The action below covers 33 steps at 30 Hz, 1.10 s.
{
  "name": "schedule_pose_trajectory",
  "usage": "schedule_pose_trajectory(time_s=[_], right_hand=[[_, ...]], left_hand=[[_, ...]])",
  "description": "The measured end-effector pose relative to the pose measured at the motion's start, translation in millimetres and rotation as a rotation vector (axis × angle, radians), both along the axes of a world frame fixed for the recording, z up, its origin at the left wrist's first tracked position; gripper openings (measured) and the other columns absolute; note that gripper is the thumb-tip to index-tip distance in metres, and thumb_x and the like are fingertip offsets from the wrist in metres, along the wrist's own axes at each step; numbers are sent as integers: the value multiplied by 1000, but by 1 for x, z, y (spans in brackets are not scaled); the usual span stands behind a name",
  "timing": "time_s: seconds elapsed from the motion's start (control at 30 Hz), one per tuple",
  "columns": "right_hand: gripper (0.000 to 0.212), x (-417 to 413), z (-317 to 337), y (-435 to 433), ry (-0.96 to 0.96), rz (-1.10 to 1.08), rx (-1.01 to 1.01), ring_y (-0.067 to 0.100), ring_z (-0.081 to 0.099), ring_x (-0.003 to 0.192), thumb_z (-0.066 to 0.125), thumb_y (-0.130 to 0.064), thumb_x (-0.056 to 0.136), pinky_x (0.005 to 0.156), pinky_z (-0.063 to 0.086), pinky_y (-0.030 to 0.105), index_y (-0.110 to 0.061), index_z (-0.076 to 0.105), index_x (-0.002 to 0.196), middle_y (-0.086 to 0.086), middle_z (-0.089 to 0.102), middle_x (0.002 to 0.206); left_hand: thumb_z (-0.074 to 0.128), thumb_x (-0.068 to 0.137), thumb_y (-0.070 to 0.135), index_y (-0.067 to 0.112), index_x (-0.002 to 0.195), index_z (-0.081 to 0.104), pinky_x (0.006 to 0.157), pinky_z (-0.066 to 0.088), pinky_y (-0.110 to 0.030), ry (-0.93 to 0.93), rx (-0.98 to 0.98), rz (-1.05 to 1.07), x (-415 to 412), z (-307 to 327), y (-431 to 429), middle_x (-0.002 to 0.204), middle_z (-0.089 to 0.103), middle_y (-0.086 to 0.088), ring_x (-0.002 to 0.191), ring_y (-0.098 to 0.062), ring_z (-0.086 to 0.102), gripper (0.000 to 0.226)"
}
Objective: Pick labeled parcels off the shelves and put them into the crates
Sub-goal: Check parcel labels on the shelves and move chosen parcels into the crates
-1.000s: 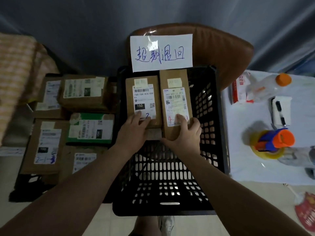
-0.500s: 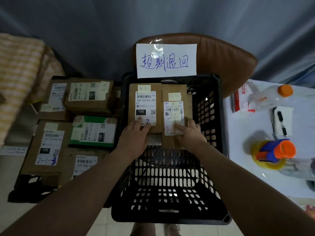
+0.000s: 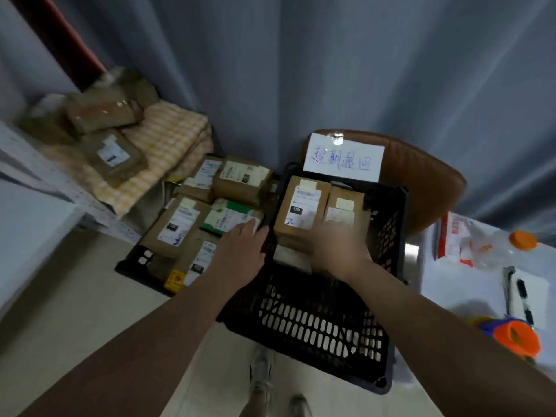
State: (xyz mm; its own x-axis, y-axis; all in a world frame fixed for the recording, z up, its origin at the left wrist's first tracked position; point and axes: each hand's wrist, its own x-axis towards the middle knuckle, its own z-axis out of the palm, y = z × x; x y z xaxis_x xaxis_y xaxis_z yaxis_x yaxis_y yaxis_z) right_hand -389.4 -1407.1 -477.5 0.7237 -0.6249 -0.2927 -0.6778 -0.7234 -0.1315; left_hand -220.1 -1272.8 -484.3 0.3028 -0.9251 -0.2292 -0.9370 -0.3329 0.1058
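- Parcels point(image 3: 112, 158) in brown wrap lie on a checked cloth point(image 3: 168, 136) over the grey shelf point(image 3: 60, 188), far left. The labelled one lies label up, long axis slanting toward the curtain.
- Low crate point(image 3: 141, 260) on the pale floor point(image 3: 75, 320), heaped with flat parcels, labels up, among them a green-labelled parcel point(image 3: 225, 216).
- Left hand point(image 3: 240, 251): palm down, fingers straight, holding nothing, tips over the green-labelled parcel's near edge, beside the black crate's rim.
- Black crate point(image 3: 316, 323) on the floor. Left box point(image 3: 301, 212) and right box point(image 3: 343, 206) lie flat side by side at its far end, labels up, long axes running near-to-far toward the paper sign point(image 3: 343, 158).
- Right hand point(image 3: 337, 248): at the boxes' near ends, motion-blurred; whether it grips cannot be told.
- Brown chair point(image 3: 421, 182) behind the crate; white table point(image 3: 466, 290) at right, bearing a pen point(image 3: 525, 299); grey curtain point(image 3: 331, 70) backs the scene.
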Motion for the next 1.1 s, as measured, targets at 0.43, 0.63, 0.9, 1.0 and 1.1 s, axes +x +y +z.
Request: schedule_pose_trajectory(time_s=[0.43,0.63,0.9,1.0,1.1], right_hand=[[37,176,159,165,-552,470,-48,25,53,110,46,-28,98,88,47,38,-18,50,133,5,57,122],[38,289,207,259,-710,594,2,18,48,118,45,-28,99,97,37,29,-21,48,136,0,53,132],[38,416,262,333,-914,630,-42,12,51,117,47,-28,97,88,37,22,-24,50,135,-7,54,133],[42,457,285,334,-950,635,-43,12,43,126,49,-28,96,95,39,25,-24,46,138,-6,47,140],[50,496,309,324,-1013,608,-58,15,31,135,53,-29,94,102,36,29,-23,40,142,-4,37,147]], left_hand=[[49,95,32,17,137,46,102,37,-38,-329,-320,407,98,181,210,140,47,-9,128,-27,44,45],[47,96,34,20,142,39,105,32,-35,-399,-389,564,183,227,309,146,40,-4,134,-24,36,49],[45,96,34,20,142,40,107,32,-36,-528,-425,650,293,285,389,146,40,-6,133,-25,37,48],[45,96,34,19,142,40,107,32,-36,-546,-473,657,331,312,393,146,40,-6,133,-25,37,48],[47,96,30,18,142,41,106,32,-35,-569,-545,645,366,332,385,146,41,-6,132,-25,38,48]])
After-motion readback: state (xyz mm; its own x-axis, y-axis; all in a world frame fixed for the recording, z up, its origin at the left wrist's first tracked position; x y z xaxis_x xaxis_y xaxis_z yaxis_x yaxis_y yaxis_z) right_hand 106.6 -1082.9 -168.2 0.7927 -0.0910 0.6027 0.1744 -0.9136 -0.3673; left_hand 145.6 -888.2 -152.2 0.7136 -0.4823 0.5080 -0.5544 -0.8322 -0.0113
